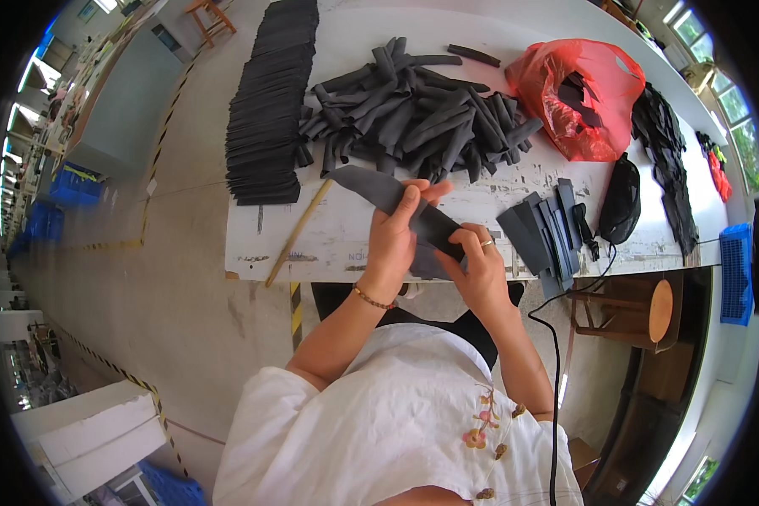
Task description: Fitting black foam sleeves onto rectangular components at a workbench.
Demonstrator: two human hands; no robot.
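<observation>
Between my hands, over the table's front edge, a dark grey fabric strip stretches at a slant. My left hand has its thumb pressed on the strip's middle, with some fingers reaching out past it. At the strip's lower right end my right hand, a ring on one finger, grips it with thumb and fingers. Another grey piece hangs beneath; whether it joins the strip I cannot tell. A thin wooden stick lies left of my left hand. Flat dark pieces are fanned out right of my right hand.
Beyond my hands lies a heap of rolled dark strips. Left of it runs a long neat stack. A red plastic bag, black pouch and cable are at the right. A wooden stool stands below the table.
</observation>
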